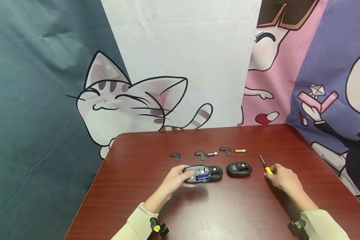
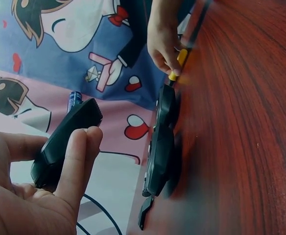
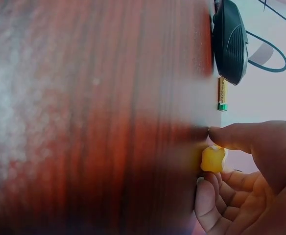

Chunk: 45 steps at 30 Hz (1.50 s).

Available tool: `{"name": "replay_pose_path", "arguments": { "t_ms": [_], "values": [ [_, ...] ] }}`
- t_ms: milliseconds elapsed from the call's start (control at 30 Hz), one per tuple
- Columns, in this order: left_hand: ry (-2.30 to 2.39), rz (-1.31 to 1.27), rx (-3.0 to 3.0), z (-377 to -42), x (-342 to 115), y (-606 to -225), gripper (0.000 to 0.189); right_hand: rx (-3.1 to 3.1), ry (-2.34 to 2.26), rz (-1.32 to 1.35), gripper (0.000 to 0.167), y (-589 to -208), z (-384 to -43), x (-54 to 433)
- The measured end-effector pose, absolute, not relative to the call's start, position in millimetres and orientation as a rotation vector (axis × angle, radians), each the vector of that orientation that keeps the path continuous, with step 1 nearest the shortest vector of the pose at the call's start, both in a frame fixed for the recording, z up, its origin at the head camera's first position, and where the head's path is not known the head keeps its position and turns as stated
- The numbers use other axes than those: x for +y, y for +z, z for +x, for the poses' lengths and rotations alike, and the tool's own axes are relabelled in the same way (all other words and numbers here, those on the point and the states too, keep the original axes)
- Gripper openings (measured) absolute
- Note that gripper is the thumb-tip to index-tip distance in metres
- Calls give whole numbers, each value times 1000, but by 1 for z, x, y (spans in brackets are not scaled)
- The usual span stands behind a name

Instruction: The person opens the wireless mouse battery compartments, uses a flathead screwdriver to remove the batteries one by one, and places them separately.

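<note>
My left hand [image 1: 175, 180] holds a black computer mouse [image 1: 190, 179] above the table, underside up, thumb on its near end. A blue battery [image 1: 202, 177] lies at the mouse's open compartment; in the left wrist view the blue battery [image 2: 75, 99] sticks up past the mouse's underside. At the right, my right hand [image 1: 285, 179] pinches the yellow handle of a small screwdriver [image 1: 269, 170] low over the tabletop, its metal shaft pointing away. From the right wrist view, the handle's end [image 3: 213, 159] shows between thumb and fingers.
Behind the held mouse, a second mouse [image 1: 217, 173] is partly hidden. To its right lies a third mouse [image 1: 239, 169], underside up. Farther back are several curved black covers [image 1: 175, 156], a silvery battery [image 1: 212, 154] and a gold battery [image 1: 240, 151]. A printed curtain [image 1: 180, 50] hangs behind the table.
</note>
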<state>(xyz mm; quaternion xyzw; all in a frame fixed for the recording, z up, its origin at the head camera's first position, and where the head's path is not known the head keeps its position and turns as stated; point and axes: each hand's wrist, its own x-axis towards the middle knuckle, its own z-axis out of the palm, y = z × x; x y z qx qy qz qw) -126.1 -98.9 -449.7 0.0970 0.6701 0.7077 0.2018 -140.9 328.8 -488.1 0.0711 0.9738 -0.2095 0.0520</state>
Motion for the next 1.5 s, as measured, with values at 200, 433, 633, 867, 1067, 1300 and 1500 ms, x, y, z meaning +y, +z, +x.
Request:
{"name": "replay_pose_path", "arguments": {
  "t_ms": [200, 433, 633, 867, 1067, 1300, 1500],
  "values": [
    [1979, 267, 1870, -129, -99, -452, 42, 2946, -656, 217, 50, -488, -145, 330],
    [1978, 251, 1895, -131, -101, -451, 42, 2914, -687, 210, 53, -489, -148, 328],
    [1971, 240, 1897, -131, -101, -453, 42, 2901, -675, 181, 61, -489, -145, 328],
    [1993, 262, 1889, -133, -99, -451, 41, 3118, -696, 100, 53, -467, -139, 310],
    [1986, 242, 1897, -132, -97, -452, 41, 3238, -973, -255, 34, -447, -126, 256],
    [1969, 242, 1907, -135, -97, -456, 40, 3010, -1363, -584, 24, -446, -118, 196],
    [1993, 246, 1893, -138, -94, -456, 41, 2905, -1486, -856, 27, -455, -123, 167]
  ]
}}
